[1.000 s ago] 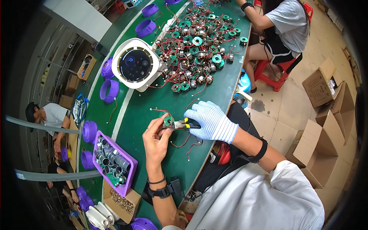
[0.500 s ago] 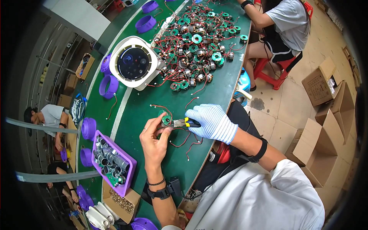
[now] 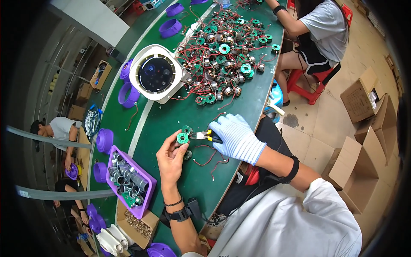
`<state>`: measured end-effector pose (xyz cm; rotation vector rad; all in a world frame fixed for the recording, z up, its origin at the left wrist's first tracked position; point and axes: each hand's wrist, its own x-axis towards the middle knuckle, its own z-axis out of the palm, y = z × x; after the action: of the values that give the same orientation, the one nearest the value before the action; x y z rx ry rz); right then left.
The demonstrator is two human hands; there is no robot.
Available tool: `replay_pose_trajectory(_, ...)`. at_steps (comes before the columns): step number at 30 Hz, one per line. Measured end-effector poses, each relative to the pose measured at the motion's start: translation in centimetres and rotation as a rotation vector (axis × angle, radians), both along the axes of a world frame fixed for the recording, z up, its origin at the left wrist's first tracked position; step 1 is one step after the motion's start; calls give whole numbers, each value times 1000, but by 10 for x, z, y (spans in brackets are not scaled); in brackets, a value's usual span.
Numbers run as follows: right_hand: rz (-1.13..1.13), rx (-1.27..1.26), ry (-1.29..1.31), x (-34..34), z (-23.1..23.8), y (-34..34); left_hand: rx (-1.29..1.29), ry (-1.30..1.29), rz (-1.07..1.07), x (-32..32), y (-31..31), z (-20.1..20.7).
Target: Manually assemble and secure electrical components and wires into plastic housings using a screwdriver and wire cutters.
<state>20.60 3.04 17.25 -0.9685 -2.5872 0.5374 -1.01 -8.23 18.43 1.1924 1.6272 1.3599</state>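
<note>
Green ring-shaped board (image 3: 183, 138), one: above the tabletop (image 3: 159, 124), left hand (image 3: 171, 159) grip pinched on its edge; probably light, stiff, brittle; best taken by the rim.

Pliers (image 3: 210, 135), yellow-and-black, one: gloved right hand (image 3: 237, 139) grip closed round the handles; tips near the board.

Beyond: wired motor parts (image 3: 229, 64), heaped.

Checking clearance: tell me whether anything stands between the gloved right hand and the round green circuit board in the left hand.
Only the yellow-handled metal pliers held by the right hand, pointing toward the round green circuit board in the left hand; nothing else visible.
</note>
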Motion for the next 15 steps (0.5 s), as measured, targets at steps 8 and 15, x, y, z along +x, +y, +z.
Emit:
replay_pose_trajectory(8,-81,82,74,21,-3,4,-72,158,86,-15,-21,11)
replay_pose_trajectory(15,-73,105,270,32,-18,3,-136,637,156,-5,-19,7)
